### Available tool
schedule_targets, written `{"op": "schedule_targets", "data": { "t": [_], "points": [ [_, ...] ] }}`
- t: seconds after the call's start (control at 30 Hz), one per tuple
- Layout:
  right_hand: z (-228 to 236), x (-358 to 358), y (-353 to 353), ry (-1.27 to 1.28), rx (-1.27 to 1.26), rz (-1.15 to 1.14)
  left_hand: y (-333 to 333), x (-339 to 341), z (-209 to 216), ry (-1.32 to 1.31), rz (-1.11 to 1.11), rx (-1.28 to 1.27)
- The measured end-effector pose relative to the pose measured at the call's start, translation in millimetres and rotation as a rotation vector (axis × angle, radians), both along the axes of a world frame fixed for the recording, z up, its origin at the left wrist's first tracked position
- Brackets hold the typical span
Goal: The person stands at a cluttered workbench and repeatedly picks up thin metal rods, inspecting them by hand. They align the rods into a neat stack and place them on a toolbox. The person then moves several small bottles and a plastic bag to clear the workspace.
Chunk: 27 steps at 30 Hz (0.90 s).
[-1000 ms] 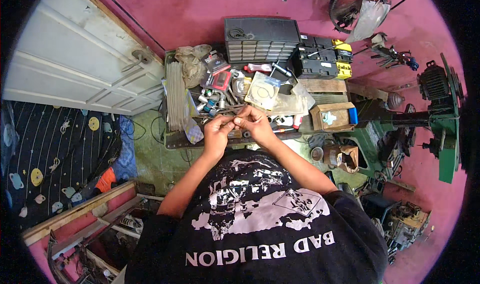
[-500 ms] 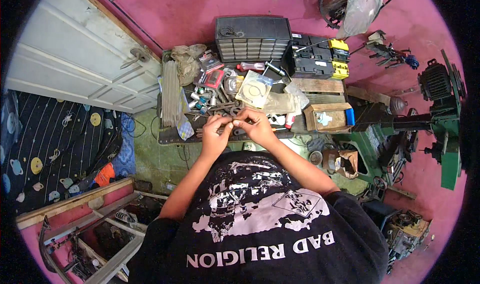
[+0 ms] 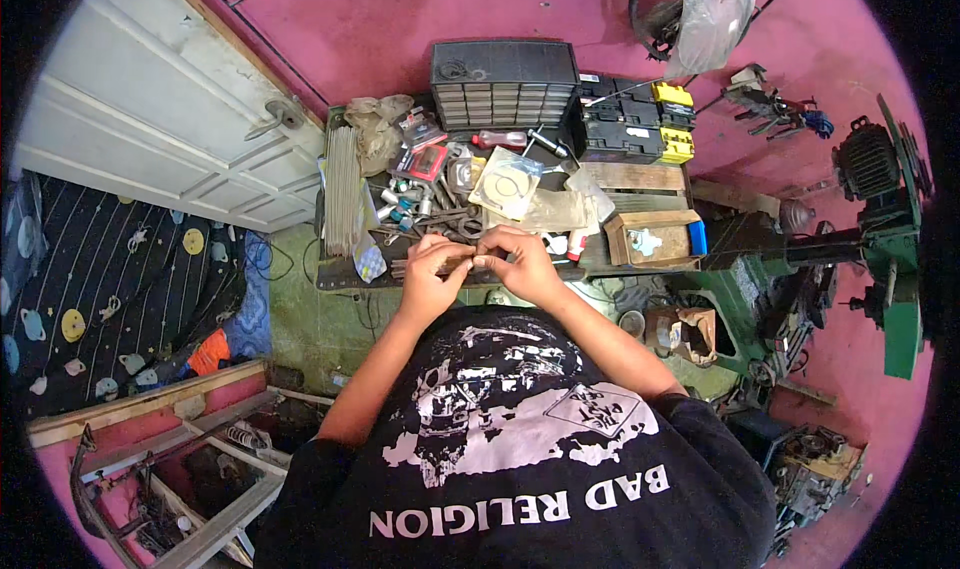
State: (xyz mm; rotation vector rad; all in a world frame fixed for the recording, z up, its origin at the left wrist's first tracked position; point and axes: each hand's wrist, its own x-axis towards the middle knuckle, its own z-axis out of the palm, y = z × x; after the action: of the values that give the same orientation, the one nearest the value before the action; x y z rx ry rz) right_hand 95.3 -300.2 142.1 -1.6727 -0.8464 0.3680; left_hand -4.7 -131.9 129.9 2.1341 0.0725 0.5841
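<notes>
Both hands meet over the near edge of the cluttered workbench (image 3: 590,269). My left hand (image 3: 432,274) is closed in a pinch, thumb against fingers. My right hand (image 3: 522,264) pinches at the same spot from the other side, its fingertips almost touching the left ones. Whatever sits between the fingertips is too small and covered to make out. Just beyond the hands lie dark metal wrenches (image 3: 455,221) and several sockets (image 3: 402,214). A flat clear packet with a ring-shaped part (image 3: 508,182) rests farther back.
A small-drawer cabinet (image 3: 505,84) stands at the back, beside black-and-yellow batteries (image 3: 625,124). Thin rods (image 3: 343,189) are stacked at the left. A wooden box (image 3: 655,239) sits at the right end, near a green machine (image 3: 890,259). A white door (image 3: 180,109) is at far left.
The fingers have shifted slightly, and the right hand has turned a little, still fingertip to fingertip with the left. The view has tilted a bit. Things on the bench stay put.
</notes>
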Motion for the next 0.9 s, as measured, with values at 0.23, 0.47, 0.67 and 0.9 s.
{"op": "schedule_targets", "data": {
  "t": [0.23, 0.47, 0.67, 0.9],
  "points": [
    [11, -8, -9, -0.236, -0.040, -0.024, -4, 0, 10, 0.015, -0.056, 0.017],
    [12, -15, 2, -0.090, 0.106, -0.113, -18, -6, 0, 0.046, 0.106, -0.365],
    [-35, -19, 4, 0.516, 0.211, -0.063, -22, -8, -23, 0.172, 0.098, -0.927],
    [-15, -15, 5, 0.271, 0.042, 0.002, -14, -16, -6, 0.107, 0.092, -0.258]
  ]
}}
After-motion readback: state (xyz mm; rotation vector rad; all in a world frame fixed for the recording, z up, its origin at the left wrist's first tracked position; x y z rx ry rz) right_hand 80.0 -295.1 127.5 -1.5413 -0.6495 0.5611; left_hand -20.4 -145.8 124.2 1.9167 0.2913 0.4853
